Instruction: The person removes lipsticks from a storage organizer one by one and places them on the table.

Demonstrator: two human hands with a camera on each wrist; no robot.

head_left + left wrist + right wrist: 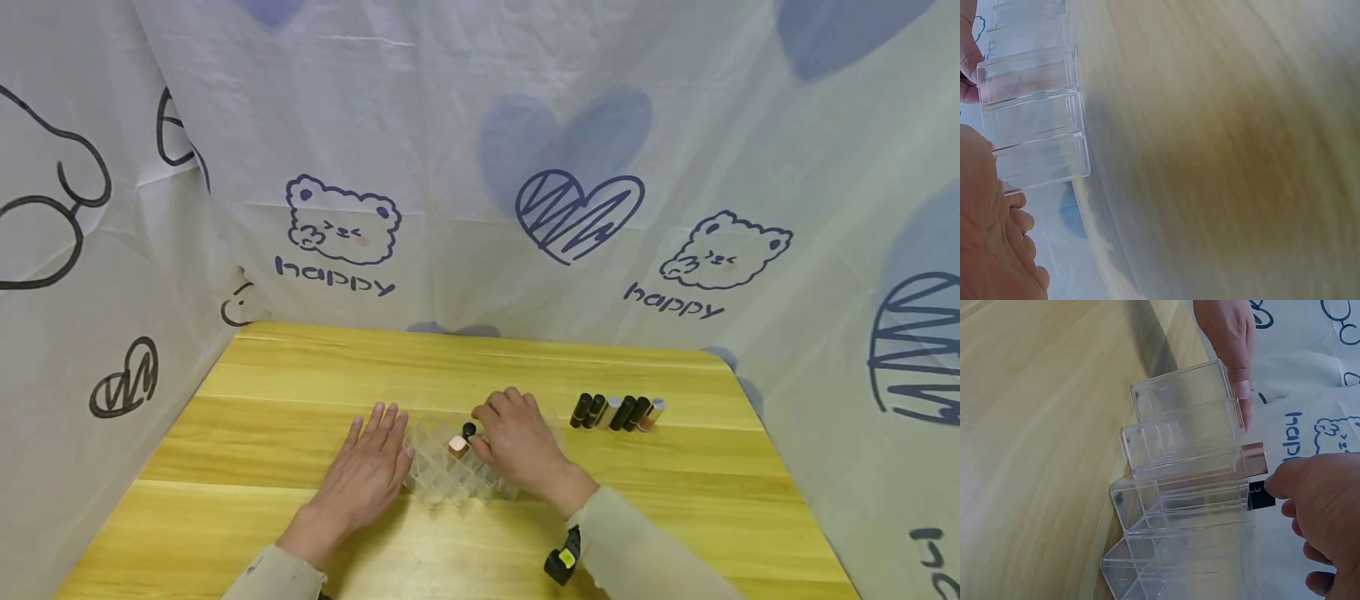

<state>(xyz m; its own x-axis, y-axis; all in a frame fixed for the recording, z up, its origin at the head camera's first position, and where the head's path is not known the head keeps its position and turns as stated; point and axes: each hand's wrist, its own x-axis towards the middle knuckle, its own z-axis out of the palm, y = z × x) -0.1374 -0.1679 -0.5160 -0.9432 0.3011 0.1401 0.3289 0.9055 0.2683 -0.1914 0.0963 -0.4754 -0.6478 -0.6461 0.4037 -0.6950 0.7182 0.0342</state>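
Observation:
A clear plastic lipstick organizer (433, 483) with diamond-shaped compartments stands on the table. Two lipsticks stand upright inside it, side by side: one with a rose-gold cap (457, 447) and one with a black cap (468, 430). My left hand (367, 471) lies with straight fingers along the organizer's left side, thumb at its edge. Over the right part hovers my right hand (521, 437), its thumb and index finger apart beside the black cap. In the right wrist view a fingertip (1279, 481) meets the top of the black lipstick (1261, 495), whose lower part shows through the clear wall.
Several lipsticks (617, 412), black, silver and rose-gold, lie in a row on the wooden table (675, 500), right of the organizer. A white printed curtain (450, 167) encloses the back and sides. A black strap device (562, 562) sits at the right wrist.

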